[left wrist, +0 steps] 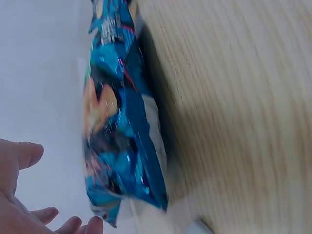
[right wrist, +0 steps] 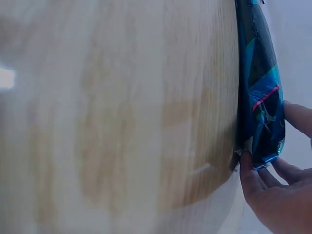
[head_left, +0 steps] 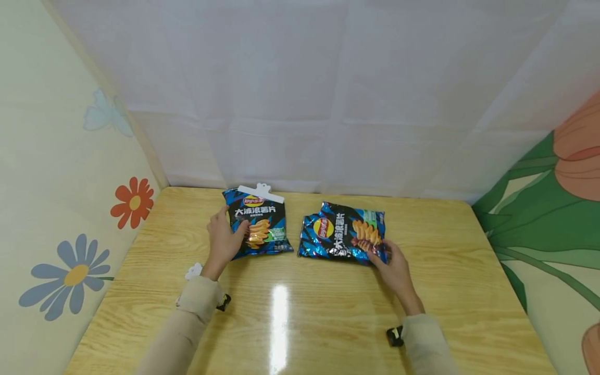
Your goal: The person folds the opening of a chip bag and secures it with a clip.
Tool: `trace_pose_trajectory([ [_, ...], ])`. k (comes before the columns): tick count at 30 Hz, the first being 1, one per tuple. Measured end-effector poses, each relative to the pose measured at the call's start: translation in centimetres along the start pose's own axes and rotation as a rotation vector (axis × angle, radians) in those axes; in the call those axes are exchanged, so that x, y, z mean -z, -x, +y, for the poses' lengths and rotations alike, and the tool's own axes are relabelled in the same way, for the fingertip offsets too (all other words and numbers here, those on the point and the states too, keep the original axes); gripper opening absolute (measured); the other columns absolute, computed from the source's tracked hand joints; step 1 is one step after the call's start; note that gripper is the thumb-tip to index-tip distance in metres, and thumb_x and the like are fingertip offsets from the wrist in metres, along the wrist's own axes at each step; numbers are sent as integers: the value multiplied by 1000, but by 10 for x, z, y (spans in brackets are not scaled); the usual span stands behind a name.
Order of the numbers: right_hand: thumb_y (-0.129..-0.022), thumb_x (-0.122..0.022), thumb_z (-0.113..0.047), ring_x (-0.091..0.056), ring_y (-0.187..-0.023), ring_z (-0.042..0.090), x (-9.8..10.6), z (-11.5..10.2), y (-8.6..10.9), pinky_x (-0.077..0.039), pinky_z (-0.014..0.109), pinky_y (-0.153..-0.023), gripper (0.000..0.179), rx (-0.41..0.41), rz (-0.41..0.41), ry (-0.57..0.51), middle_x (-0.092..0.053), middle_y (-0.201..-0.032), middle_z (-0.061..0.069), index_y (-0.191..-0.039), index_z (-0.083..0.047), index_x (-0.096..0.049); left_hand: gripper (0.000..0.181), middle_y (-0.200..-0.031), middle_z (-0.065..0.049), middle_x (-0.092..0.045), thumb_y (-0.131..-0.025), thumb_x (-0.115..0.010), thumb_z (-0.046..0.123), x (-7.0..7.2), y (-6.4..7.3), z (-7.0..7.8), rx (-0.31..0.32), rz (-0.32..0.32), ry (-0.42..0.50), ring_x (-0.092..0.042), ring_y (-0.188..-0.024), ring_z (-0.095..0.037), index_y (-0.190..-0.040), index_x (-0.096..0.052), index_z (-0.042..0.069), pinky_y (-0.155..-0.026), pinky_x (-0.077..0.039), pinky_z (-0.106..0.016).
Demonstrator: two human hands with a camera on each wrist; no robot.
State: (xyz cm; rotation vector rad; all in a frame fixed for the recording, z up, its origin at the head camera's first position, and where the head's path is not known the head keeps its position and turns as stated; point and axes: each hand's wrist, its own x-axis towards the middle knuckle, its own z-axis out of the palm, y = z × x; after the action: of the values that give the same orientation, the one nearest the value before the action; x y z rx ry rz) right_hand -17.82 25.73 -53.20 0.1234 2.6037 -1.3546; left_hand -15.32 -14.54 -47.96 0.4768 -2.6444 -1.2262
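A blue and black bag of potato chips [head_left: 262, 224] lies toward the back of the table, with a white clip [head_left: 261, 193] across its top edge. My left hand [head_left: 223, 240] is at this bag's left side, thumb and fingers spread. In the left wrist view the fingers [left wrist: 44, 214] are apart from the bag [left wrist: 117, 126]. To the right lies a second bag of potato chips [head_left: 344, 234], turned sideways, its left end uneven. My right hand [head_left: 395, 266] pinches its lower right corner between thumb and fingers, as the right wrist view shows on the bag [right wrist: 265, 97].
Another white clip [head_left: 194, 271] lies on the wooden table [head_left: 319, 317] beside the left wrist, partly hidden by the arm. A pale cloth [head_left: 304, 104] hangs behind the table's back edge. Flower-printed sheets [head_left: 70, 208] stand on both sides.
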Motion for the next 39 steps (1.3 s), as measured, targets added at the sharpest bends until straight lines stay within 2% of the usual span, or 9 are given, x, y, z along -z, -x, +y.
trace_pose_trajectory([
  [7,-99,-61,-35,-36,-139,47,1,2,-1,-34,58,-113,76,-16,-18,-3,-30,-155,30,-153,4,-23,68,-144,-36,-35,-95,-66,23,-12,15,9,-74,-5,16,-25,-136,-52,-147,-33,-7,-109,-27,-64],
  [15,-100,-60,-32,-36,-139,47,5,2,0,-34,58,-113,74,-27,-36,-5,-29,-156,29,-153,3,-23,60,-125,-33,-50,-92,-67,16,-29,30,11,-194,25,52,-42,-120,-48,-139,-40,-11,-105,-27,-60],
  [17,-100,-60,-31,-36,-138,47,5,3,1,-35,58,-112,74,-22,-42,-5,-29,-156,29,-153,3,-23,59,-123,-32,-51,-92,-67,15,-32,34,11,-204,23,68,-43,-120,-47,-138,-41,-11,-105,-28,-60],
  [25,-99,-60,-31,-36,-138,48,6,5,-3,-37,58,-111,73,-9,-53,-2,-31,-154,30,-153,4,-25,61,-133,-31,-47,-94,-67,18,-44,42,13,-168,-1,66,-39,-128,-49,-142,-40,-7,-105,-33,-62],
  [30,-99,-60,-31,-37,-137,48,7,5,-4,-37,58,-110,72,-10,-50,0,-32,-153,31,-152,4,-25,60,-124,-29,-51,-92,-69,16,-50,46,16,-156,-10,79,-44,-121,-47,-141,-41,-7,-99,-37,-60],
  [32,-99,-61,-30,-37,-137,49,7,3,-4,-37,58,-110,73,-11,-51,1,-32,-153,31,-152,4,-25,57,-117,-28,-54,-92,-70,14,-54,47,17,-172,0,84,-47,-115,-45,-137,-43,-8,-96,-38,-58],
  [39,-99,-62,-26,-39,-135,48,8,2,-3,-39,57,-109,72,-13,-57,5,-32,-153,30,-152,4,-26,53,-113,-26,-57,-90,-71,12,-66,51,16,-179,-18,100,-50,-108,-40,-132,-47,-9,-97,-39,-54],
])
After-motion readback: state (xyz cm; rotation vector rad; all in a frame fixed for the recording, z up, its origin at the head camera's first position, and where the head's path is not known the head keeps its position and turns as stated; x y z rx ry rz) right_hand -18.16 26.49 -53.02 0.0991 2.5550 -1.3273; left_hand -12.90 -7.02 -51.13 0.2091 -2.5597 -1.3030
